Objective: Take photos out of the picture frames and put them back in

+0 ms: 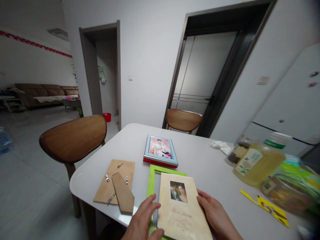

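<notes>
A cream card with a small photo of two people [183, 213] lies tilted over a green frame [151, 181], covering much of its right part. My right hand [212, 210] grips the card's right edge, thumb on top. At the left side, my left hand [145, 218] has its fingers apart over the green frame's edge, close to the card. A brown backing board [103, 190] with metal clips and a stand leg [123, 195] rests to the left. Beyond the green frame sits a blue-edged framed picture [160, 148] with a red side.
On the right stand a large bottle of yellow liquid [260, 160], a dark-filled jar [241, 151], and a clear container [287, 193]. Near them lie a yellow card [272, 210] and white tissue [221, 146]. Wooden chairs [75, 136] stand at the table's left and far sides.
</notes>
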A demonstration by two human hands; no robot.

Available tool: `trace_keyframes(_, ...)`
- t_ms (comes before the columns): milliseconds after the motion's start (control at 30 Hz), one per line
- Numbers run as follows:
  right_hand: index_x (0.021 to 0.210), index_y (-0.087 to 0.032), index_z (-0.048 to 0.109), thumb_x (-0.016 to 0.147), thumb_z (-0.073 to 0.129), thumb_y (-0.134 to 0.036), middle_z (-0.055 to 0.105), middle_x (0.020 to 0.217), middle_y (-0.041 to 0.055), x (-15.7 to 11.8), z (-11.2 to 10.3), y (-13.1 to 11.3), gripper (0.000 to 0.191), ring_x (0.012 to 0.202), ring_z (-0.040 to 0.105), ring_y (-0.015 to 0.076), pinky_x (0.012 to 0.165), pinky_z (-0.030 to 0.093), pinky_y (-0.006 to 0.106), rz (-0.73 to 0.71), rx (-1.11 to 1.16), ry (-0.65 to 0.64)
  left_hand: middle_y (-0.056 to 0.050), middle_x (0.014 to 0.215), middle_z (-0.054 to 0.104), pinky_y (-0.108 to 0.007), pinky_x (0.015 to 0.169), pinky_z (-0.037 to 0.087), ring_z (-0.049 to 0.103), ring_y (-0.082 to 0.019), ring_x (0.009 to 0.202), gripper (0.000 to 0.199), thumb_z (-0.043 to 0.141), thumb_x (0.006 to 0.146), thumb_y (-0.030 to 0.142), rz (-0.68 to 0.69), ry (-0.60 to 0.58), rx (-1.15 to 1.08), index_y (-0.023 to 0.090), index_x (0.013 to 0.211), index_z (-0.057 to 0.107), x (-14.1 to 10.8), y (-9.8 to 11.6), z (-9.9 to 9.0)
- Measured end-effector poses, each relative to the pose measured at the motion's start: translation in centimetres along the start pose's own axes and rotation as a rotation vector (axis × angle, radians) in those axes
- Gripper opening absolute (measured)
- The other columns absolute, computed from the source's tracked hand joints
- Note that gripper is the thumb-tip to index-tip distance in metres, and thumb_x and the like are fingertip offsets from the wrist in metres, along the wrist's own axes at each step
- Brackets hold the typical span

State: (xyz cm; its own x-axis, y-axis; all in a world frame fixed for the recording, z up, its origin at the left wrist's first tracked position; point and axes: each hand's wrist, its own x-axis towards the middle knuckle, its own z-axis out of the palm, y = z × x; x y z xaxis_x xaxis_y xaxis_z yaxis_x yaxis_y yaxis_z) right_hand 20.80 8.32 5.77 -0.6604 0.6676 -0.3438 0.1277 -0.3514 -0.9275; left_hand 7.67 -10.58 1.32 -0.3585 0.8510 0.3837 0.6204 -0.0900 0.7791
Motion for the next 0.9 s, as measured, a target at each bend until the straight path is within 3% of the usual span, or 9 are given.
trace_keyframes(133, 0.113, -0.015, 0.048, 0.065, 0.046, -0.023, 0.068, 0.079, 0.0048, 0.9, 0.9, 0.0, 0.049, 0.067, 0.063, 0.0182, 0.058, 0.047, 0.026, -0.02, -0.064, -0.025, -0.02, 0.124, 0.041, -0.041, 0.093, 0.034, 0.035, -0.03, 0.116, 0.05, 0.057, 0.07, 0.041, 0.186, -0.159, 0.261, 0.016, 0.112, 0.044, 0.1, -0.7, 0.4)
trace_keyframes(333, 0.11, -0.014, 0.051, 0.068, 0.039, -0.028, 0.068, 0.08, 0.0057, 2.2, 1.3, 0.5, 0.046, 0.067, 0.062, 0.018, 0.058, 0.046, 0.026, -0.083, -0.269, -0.045, -0.02, 0.122, 0.044, -0.044, 0.09, 0.036, 0.04, -0.03, 0.113, 0.048, 0.052, 0.072, 0.047, 0.197, -0.268, 0.458, 0.016, 0.109, 0.044, 0.6, -0.5, -0.2)
trace_keyframes(533, 0.093, -0.014, 0.059, 0.074, 0.033, -0.031, 0.065, 0.086, 0.011, 2.9, 0.7, 0.4, 0.036, 0.079, 0.059, 0.0221, 0.068, 0.041, 0.03, -0.341, -1.08, 0.136, -0.015, 0.121, 0.048, -0.042, 0.093, 0.033, 0.041, -0.028, 0.113, 0.043, 0.052, 0.074, 0.042, 0.203, -0.269, 0.404, 0.02, 0.111, 0.045, 0.6, -0.2, -0.4)
trace_keyframes(633, 0.097, -0.017, 0.056, 0.077, 0.03, -0.035, 0.065, 0.085, 0.0127, 2.7, 1.1, 0.3, 0.037, 0.077, 0.059, 0.0236, 0.063, 0.039, 0.031, -0.351, -1.346, 0.217, -0.014, 0.122, 0.046, -0.045, 0.094, 0.031, 0.039, -0.03, 0.114, 0.048, 0.054, 0.074, 0.042, 0.177, -0.324, 0.382, 0.021, 0.116, 0.043, 0.7, -0.3, -0.4)
trace_keyframes(767, 0.107, -0.015, 0.05, 0.078, 0.031, -0.035, 0.065, 0.081, 0.014, 2.5, 1.6, 0.5, 0.039, 0.069, 0.06, 0.0239, 0.058, 0.038, 0.032, -0.302, -1.455, 0.252, -0.013, 0.123, 0.045, -0.048, 0.092, 0.032, 0.039, -0.03, 0.114, 0.05, 0.055, 0.074, 0.038, 0.14, -0.33, 0.347, 0.023, 0.119, 0.04, 0.9, -0.5, -0.2)
trace_keyframes(900, 0.11, -0.013, 0.049, 0.078, 0.032, -0.035, 0.062, 0.093, 0.0143, 2.1, 1.2, 1.2, 0.042, 0.079, 0.058, 0.0224, 0.066, 0.039, 0.032, -0.366, -1.43, 0.23, -0.014, 0.124, 0.042, -0.05, 0.09, 0.033, 0.038, -0.032, 0.114, 0.049, 0.056, 0.074, 0.037, 0.097, -0.354, 0.384, 0.023, 0.119, 0.042, 1.2, 0.0, 0.0)
